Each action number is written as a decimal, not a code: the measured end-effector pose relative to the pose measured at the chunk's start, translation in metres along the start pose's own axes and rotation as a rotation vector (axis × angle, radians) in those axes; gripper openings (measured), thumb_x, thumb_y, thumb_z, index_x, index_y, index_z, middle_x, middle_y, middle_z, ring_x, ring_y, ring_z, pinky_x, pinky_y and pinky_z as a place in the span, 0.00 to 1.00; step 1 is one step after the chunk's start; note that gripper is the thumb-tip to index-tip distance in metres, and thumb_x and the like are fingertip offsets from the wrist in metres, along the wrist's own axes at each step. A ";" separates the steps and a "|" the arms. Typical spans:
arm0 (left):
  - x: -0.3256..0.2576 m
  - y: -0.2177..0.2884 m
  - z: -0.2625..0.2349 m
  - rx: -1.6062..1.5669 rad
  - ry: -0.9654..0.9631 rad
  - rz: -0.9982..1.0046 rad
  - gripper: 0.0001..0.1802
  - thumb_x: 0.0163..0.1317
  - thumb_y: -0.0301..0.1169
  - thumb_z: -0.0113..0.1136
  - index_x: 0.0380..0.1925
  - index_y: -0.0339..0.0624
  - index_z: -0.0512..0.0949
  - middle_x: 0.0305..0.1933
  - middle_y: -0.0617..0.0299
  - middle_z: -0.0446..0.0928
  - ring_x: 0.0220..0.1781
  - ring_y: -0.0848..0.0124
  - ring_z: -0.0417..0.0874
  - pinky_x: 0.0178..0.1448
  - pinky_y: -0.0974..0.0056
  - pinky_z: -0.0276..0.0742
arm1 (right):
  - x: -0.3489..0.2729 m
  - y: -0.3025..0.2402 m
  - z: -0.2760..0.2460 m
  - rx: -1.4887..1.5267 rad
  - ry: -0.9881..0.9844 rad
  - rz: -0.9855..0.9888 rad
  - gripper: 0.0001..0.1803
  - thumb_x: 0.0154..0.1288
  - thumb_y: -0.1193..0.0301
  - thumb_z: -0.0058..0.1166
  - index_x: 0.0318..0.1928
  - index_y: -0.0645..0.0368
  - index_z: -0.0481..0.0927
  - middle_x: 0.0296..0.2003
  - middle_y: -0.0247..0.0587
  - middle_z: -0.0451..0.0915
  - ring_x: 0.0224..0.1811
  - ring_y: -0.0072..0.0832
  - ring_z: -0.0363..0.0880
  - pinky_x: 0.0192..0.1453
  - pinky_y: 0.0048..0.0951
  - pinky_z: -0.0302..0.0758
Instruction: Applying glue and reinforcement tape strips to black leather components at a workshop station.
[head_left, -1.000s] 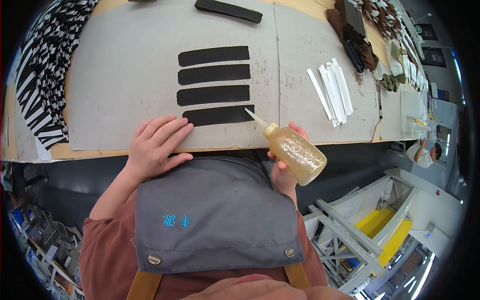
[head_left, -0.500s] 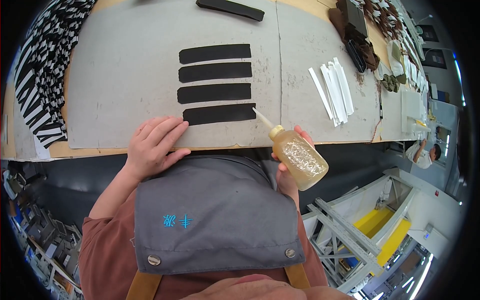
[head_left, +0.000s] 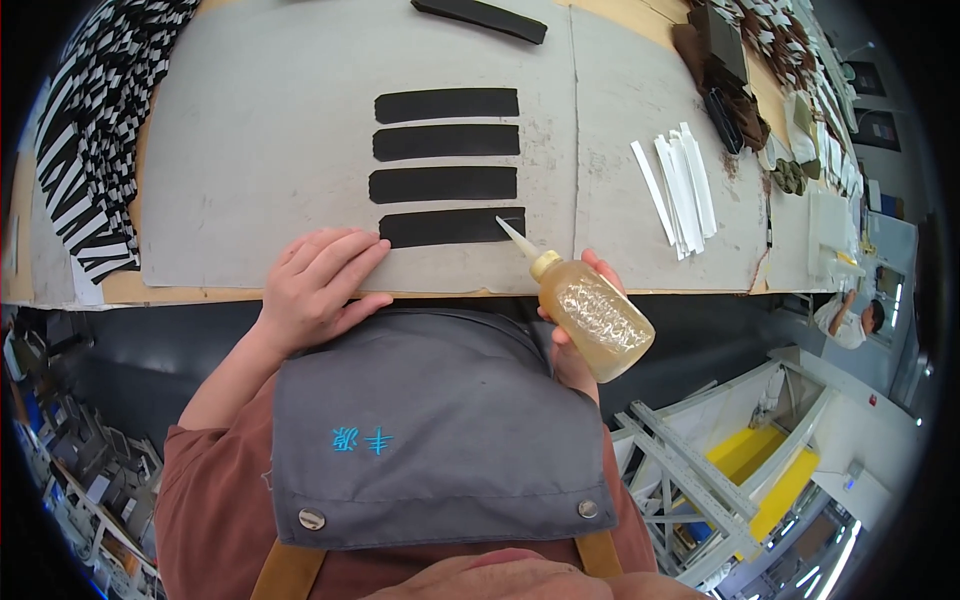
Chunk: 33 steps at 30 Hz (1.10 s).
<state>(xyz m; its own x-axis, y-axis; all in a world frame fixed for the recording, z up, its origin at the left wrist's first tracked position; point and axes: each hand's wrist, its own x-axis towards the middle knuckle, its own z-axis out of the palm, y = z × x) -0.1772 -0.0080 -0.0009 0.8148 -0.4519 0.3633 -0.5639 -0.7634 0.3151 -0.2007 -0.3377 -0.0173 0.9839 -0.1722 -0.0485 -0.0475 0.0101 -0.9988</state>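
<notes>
My right hand (head_left: 598,265) grips a squeeze bottle (head_left: 600,320) of amber, glue-like liquid, tilted so its thin pale nozzle points up and left. The nozzle tip rests at the right part of the nearest black strip (head_left: 450,228), where a faint thin line runs toward the strip's right end. My left hand (head_left: 320,280) lies with fingers stretched and thumb apart, its fingertips at that strip's left end. Beyond it, three more black strips lie in parallel: a near one (head_left: 443,185), a middle one (head_left: 445,143) and a far one (head_left: 447,105).
A folded black piece (head_left: 480,18) lies at the mat's (head_left: 260,150) far edge. White strips (head_left: 683,190) lie to the right. Black-and-white strips (head_left: 95,150) are heaped at left; brown and dark pieces (head_left: 725,90) sit far right. Another person (head_left: 848,318) is in the right background.
The nozzle has moved left along the nearest strip from its right end, leaving a thin line. The view has shifted slightly; my left hand stays at the strip's left end.
</notes>
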 end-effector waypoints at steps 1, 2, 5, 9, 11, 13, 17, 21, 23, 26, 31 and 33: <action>0.004 0.002 -0.003 -0.013 0.018 0.024 0.27 0.59 0.45 0.73 0.55 0.43 0.85 0.57 0.61 0.83 0.57 0.61 0.84 0.60 0.56 0.79 | 0.000 -0.005 -0.002 0.011 -0.012 -0.001 0.62 0.42 0.43 0.83 0.72 0.63 0.67 0.69 0.45 0.72 0.68 0.33 0.74 0.72 0.35 0.74; 0.008 0.005 -0.006 -0.002 0.021 0.028 0.27 0.59 0.45 0.73 0.55 0.43 0.85 0.57 0.61 0.83 0.57 0.61 0.84 0.60 0.56 0.79 | 0.000 -0.009 -0.003 0.022 -0.025 0.000 0.63 0.41 0.44 0.84 0.72 0.63 0.67 0.69 0.45 0.72 0.69 0.33 0.74 0.73 0.34 0.74; 0.007 0.002 -0.005 -0.025 0.049 0.034 0.26 0.59 0.43 0.73 0.54 0.42 0.85 0.56 0.61 0.83 0.56 0.61 0.85 0.60 0.56 0.81 | 0.003 -0.011 0.003 0.053 -0.030 0.015 0.64 0.38 0.46 0.86 0.72 0.63 0.67 0.68 0.45 0.73 0.68 0.31 0.75 0.73 0.33 0.74; 0.006 -0.001 -0.003 0.006 0.031 0.030 0.24 0.62 0.44 0.72 0.54 0.44 0.85 0.56 0.64 0.82 0.55 0.67 0.84 0.62 0.59 0.80 | 0.007 -0.002 0.010 0.085 -0.094 0.007 0.64 0.38 0.49 0.88 0.72 0.64 0.67 0.66 0.45 0.75 0.66 0.31 0.76 0.72 0.33 0.75; 0.004 -0.001 -0.002 0.007 0.033 0.027 0.24 0.62 0.44 0.72 0.54 0.44 0.85 0.56 0.64 0.82 0.55 0.68 0.84 0.62 0.59 0.80 | 0.008 -0.001 0.015 0.123 -0.145 0.008 0.61 0.38 0.53 0.90 0.71 0.64 0.70 0.65 0.45 0.77 0.65 0.31 0.78 0.71 0.32 0.76; 0.004 -0.001 -0.001 -0.020 0.049 0.045 0.25 0.60 0.42 0.73 0.54 0.42 0.85 0.56 0.61 0.83 0.55 0.63 0.85 0.61 0.56 0.81 | 0.012 -0.002 0.024 0.120 -0.186 -0.080 0.59 0.39 0.56 0.90 0.70 0.64 0.72 0.64 0.45 0.78 0.64 0.31 0.79 0.69 0.31 0.77; 0.001 0.000 -0.002 -0.015 0.044 0.036 0.25 0.60 0.43 0.73 0.54 0.43 0.85 0.57 0.61 0.83 0.56 0.64 0.85 0.62 0.56 0.81 | 0.015 -0.014 0.029 0.257 -0.315 0.178 0.48 0.49 0.66 0.85 0.69 0.65 0.74 0.63 0.47 0.79 0.62 0.35 0.82 0.62 0.35 0.86; 0.001 0.000 -0.001 -0.007 0.040 0.038 0.25 0.61 0.44 0.73 0.55 0.44 0.85 0.57 0.62 0.83 0.56 0.65 0.84 0.64 0.56 0.81 | 0.020 0.006 0.017 0.077 -0.378 0.498 0.38 0.60 0.75 0.75 0.70 0.65 0.73 0.66 0.49 0.76 0.61 0.39 0.82 0.53 0.43 0.92; 0.000 -0.001 -0.001 -0.004 0.033 0.035 0.25 0.61 0.44 0.73 0.55 0.45 0.85 0.57 0.63 0.83 0.57 0.65 0.84 0.64 0.56 0.81 | 0.025 -0.005 0.022 0.793 -0.427 0.861 0.35 0.64 0.81 0.69 0.71 0.65 0.72 0.69 0.51 0.73 0.62 0.42 0.82 0.51 0.48 0.92; 0.002 -0.001 -0.001 0.000 0.027 0.040 0.25 0.61 0.44 0.73 0.55 0.45 0.85 0.57 0.63 0.83 0.57 0.65 0.84 0.64 0.56 0.81 | 0.016 -0.004 0.046 0.400 -0.396 0.543 0.30 0.66 0.70 0.67 0.65 0.68 0.75 0.58 0.55 0.78 0.53 0.47 0.86 0.43 0.56 0.90; 0.003 -0.001 -0.002 -0.012 0.027 0.044 0.24 0.61 0.42 0.72 0.53 0.42 0.84 0.57 0.62 0.81 0.58 0.65 0.83 0.64 0.57 0.79 | 0.020 -0.028 0.060 0.041 -0.477 0.004 0.30 0.69 0.64 0.68 0.65 0.68 0.76 0.55 0.55 0.82 0.47 0.47 0.89 0.35 0.60 0.90; 0.005 0.000 -0.002 -0.019 0.028 0.047 0.23 0.62 0.42 0.72 0.54 0.42 0.84 0.57 0.62 0.81 0.58 0.65 0.83 0.64 0.57 0.79 | 0.024 -0.034 0.060 -0.120 -0.517 -0.413 0.31 0.68 0.72 0.67 0.69 0.65 0.74 0.62 0.53 0.77 0.50 0.47 0.88 0.36 0.55 0.92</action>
<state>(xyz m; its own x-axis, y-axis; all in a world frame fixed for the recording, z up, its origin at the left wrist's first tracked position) -0.1731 -0.0095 0.0031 0.7833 -0.4740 0.4022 -0.6042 -0.7324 0.3137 -0.1646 -0.2833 0.0157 0.8800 0.3560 0.3144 0.3607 -0.0701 -0.9300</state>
